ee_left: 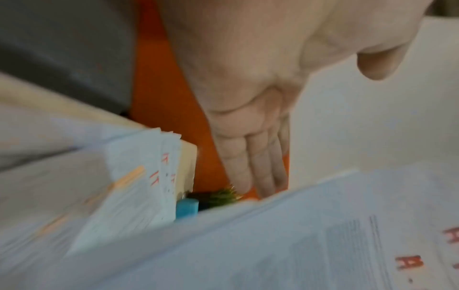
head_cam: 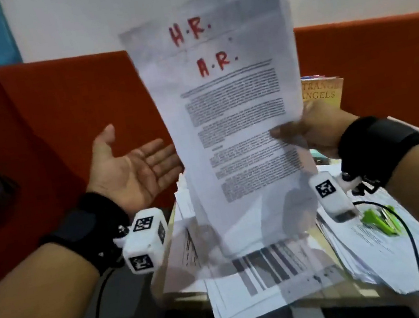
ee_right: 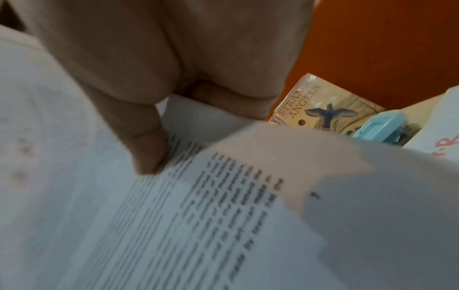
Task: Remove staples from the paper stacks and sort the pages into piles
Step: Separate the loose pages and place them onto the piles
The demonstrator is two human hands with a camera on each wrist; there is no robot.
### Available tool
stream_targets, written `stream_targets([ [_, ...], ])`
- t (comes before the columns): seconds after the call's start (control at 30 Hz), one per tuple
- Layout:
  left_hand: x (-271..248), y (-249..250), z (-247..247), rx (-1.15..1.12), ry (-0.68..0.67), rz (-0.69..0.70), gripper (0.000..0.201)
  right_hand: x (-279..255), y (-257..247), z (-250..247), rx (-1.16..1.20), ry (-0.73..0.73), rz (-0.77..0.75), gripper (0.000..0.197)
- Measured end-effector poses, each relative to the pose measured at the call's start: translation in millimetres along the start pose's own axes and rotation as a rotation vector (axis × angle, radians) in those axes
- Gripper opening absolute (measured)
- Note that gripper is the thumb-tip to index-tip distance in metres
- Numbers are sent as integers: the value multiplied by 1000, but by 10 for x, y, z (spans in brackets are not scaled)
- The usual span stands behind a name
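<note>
— Where are the pages?

— White printed sheets (head_cam: 233, 128), red "H.R." and "A.R." lettered at their tops, upright in the air above the pale wooden desk (head_cam: 164, 270). My right hand (head_cam: 314, 130) pinches their right edge, thumb (ee_right: 146, 145) on the print.

— Your left?

— My left hand (head_cam: 134, 169) is palm up, fingers straight, holding nothing, just beside the sheets' left edge.

— Beneath them?

— Loose paper stacks (head_cam: 261, 286) overhang the desk's near edge. A bright green plastic staple remover (head_cam: 378, 221) lies on the right-hand stack. A tan book titled "Strange Angels" (head_cam: 323, 94) and a light-blue plastic stapler (ee_right: 377, 129) sit at the far edge against the orange partition (head_cam: 62, 112).
</note>
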State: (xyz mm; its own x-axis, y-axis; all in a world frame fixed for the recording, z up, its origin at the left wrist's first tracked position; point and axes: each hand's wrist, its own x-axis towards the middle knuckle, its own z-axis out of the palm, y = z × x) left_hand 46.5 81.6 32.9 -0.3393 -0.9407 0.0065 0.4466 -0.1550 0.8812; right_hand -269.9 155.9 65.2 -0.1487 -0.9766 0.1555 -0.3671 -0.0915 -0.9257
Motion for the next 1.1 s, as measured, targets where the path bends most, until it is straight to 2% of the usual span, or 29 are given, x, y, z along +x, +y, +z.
stream_targets([
  [0.03, -14, -38, 36, 8, -55, -46, 80, 10, -19, -10, 91, 49, -22, 43],
  [0.07, -38, -91, 114, 61, -127, -43, 75, 18, -36, 5, 131, 86, -52, 41],
  [0.13, -28, -209, 335, 286, -160, 80, 48, 34, -54, 95, 107, 181, -138, 39],
  [0.2, 24, -264, 573, 437, -2, 254, 27, 6, -111, 209, 113, 277, -242, 50],
  [0.27, 38, -211, 745, 457, 141, 376, 19, -41, -179, 300, 197, 344, -338, 69],
  [0.33, 65, -192, 764, 440, 180, 438, 20, -71, -181, 343, 280, 371, -393, 85],
  [0.43, 27, -297, 608, 523, 142, 388, 21, -166, -27, 324, 357, 323, -336, 98],
  [0.5, -32, -350, 495, 546, 131, 341, 20, -239, 101, 317, 387, 272, -277, 91],
  [0.63, -45, -406, 432, 520, 153, 299, 12, -301, 224, 408, 382, 229, -216, 48],
  [0.7, -32, -385, 467, 553, 158, 320, 13, -288, 188, 446, 412, 255, -203, 36],
  [0.87, -44, -344, 466, 498, 150, 338, 15, -331, 166, 430, 494, 256, -203, 33],
  [1.0, -86, -533, 457, 527, 72, 317, 18, -384, 290, 553, 432, 267, -158, 36],
  [1.1, -50, -534, 503, 429, 74, 332, 18, -378, 194, 535, 420, 280, -182, 29],
])
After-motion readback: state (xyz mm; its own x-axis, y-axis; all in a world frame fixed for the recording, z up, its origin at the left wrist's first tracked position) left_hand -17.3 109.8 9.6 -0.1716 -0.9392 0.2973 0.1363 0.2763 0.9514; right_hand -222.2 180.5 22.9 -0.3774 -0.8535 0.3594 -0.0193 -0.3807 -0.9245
